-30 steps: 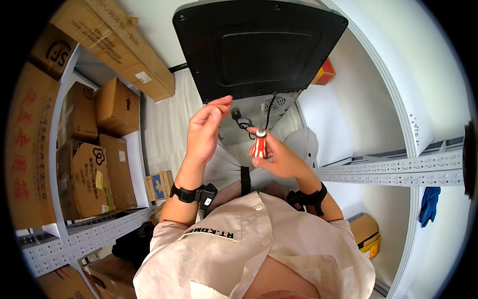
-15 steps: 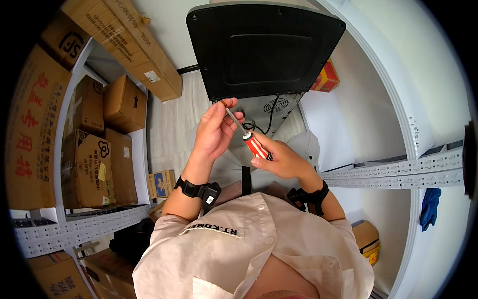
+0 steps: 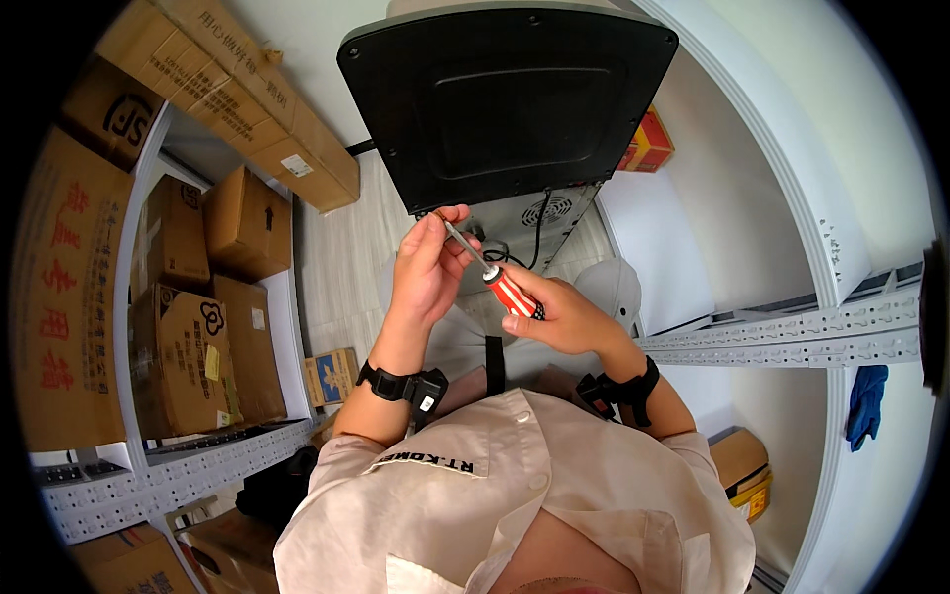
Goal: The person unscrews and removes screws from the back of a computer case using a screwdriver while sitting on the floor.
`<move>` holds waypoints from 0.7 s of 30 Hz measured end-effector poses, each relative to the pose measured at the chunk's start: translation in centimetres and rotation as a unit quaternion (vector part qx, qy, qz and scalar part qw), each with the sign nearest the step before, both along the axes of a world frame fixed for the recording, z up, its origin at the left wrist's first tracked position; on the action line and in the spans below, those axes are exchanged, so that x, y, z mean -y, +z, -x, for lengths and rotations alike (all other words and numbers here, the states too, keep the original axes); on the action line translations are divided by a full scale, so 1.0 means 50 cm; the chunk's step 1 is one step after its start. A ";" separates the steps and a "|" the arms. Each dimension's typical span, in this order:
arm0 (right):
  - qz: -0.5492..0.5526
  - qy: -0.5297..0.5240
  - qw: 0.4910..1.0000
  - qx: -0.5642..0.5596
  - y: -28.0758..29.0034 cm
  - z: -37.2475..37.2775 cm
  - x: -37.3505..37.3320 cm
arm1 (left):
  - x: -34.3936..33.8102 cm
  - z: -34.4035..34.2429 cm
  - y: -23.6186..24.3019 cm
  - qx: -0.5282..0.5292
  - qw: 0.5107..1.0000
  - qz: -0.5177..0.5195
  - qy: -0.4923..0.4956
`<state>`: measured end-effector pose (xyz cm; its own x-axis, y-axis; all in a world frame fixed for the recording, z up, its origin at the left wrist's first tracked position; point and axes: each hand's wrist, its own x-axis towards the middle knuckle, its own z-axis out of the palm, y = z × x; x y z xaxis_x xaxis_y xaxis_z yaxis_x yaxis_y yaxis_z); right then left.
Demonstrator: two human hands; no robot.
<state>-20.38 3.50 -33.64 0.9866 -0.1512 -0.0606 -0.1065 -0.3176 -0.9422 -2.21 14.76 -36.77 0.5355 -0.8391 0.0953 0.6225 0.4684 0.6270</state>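
Observation:
My right hand (image 3: 549, 317) grips a screwdriver (image 3: 513, 292) by its red-and-white striped handle, its steel shaft pointing up and left. My left hand (image 3: 426, 257) pinches a tiny brownish piece (image 3: 442, 218) between thumb and index finger at the screwdriver's tip; it is too small to make out. Behind both hands stands a grey metal machine body (image 3: 564, 236) with a round vent (image 3: 546, 208) and black cables (image 3: 537, 238), topped by a large black panel (image 3: 505, 109) that tilts toward me.
Shelving (image 3: 188, 470) on the left holds cardboard boxes (image 3: 247, 218); a long carton (image 3: 247, 99) leans behind them. White shelving (image 3: 772, 342) on the right has a blue glove (image 3: 866, 406) hanging near it, a red box (image 3: 643, 144) farther back and a brown box (image 3: 737, 465) lower down.
The screwdriver has turned to show its shaft, with its tip now at my left fingertips. My left hand has shifted slightly, bringing its pinched fingers to that tip.

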 end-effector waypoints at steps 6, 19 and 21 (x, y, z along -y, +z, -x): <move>0.004 0.002 1.000 0.002 -0.007 -0.011 0.007 | 0.008 -0.008 -0.015 -0.014 1.000 0.009 0.002; -0.136 -0.021 0.988 0.070 -0.079 -0.027 0.000 | -0.003 -0.026 -0.046 0.046 0.987 -0.131 0.079; -0.088 -0.054 0.994 0.045 -0.082 -0.035 -0.012 | 0.004 -0.029 -0.055 0.077 0.968 -0.209 0.117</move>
<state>-18.64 4.10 -37.72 0.9681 -0.2503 -0.0083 -0.0443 -0.1386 -0.9894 -0.74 14.56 -39.54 0.7221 -0.6790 -0.1325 0.4143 0.2711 0.8688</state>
